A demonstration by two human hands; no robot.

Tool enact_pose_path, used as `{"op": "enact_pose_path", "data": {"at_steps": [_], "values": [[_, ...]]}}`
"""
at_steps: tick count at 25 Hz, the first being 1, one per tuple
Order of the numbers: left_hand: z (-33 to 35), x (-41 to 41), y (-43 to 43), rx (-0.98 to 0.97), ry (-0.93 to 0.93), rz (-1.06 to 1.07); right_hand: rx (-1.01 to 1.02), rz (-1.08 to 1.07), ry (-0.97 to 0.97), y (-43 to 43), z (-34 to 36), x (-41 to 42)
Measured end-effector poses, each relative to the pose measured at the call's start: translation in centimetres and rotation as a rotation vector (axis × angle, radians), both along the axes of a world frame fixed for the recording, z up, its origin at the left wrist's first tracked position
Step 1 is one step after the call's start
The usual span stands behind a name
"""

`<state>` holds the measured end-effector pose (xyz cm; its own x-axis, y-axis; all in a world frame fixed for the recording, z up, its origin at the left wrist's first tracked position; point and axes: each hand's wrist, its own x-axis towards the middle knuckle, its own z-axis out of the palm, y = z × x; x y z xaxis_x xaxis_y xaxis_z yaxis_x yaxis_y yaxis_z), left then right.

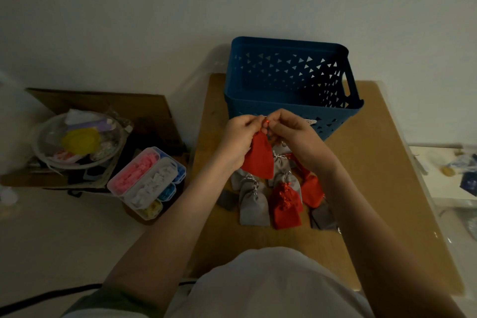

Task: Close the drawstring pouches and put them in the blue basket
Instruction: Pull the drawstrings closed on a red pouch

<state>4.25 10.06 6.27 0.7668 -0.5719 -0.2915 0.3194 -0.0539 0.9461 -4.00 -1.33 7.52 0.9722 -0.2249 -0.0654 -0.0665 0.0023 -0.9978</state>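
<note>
Nearest, on the brown table [374, 162]: heaped grey and red pouches [253, 206]. Above them, red pouch [258, 157] hanging lengthwise upright, mouth up, pinched at the neck by left hand [237, 137] and right hand [296, 134]. Just beyond, blue basket [291, 80].

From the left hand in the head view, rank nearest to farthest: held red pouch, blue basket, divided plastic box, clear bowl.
1. red pouch, gripped by the left hand itself.
2. blue basket, just behind the hand.
3. divided plastic box, off to the left.
4. clear bowl, far left.
</note>
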Motion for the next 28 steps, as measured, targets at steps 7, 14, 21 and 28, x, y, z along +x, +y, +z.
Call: {"op": "enact_pose_path", "data": {"at_steps": [7, 14, 21, 28], "values": [[0.5, -0.2, 0.4, 0.122, -0.307, 0.002, -0.164, -0.143, -0.012, 0.9, 0.1, 0.3], [0.9, -0.4, 0.7, 0.221, -0.545, -0.095, -0.278, -0.324, 0.011, 1.4, 0.0, 0.7], [0.4, 0.1, 0.4, 0.227, -0.388, -0.024, -0.317, -0.284, 0.011, 1.4, 0.1, 0.9], [1.3, 1.0, 1.0, 0.197, -0.086, -0.093, -0.435, -0.145, -0.076, 1.0, -0.2, 1.0]]}}
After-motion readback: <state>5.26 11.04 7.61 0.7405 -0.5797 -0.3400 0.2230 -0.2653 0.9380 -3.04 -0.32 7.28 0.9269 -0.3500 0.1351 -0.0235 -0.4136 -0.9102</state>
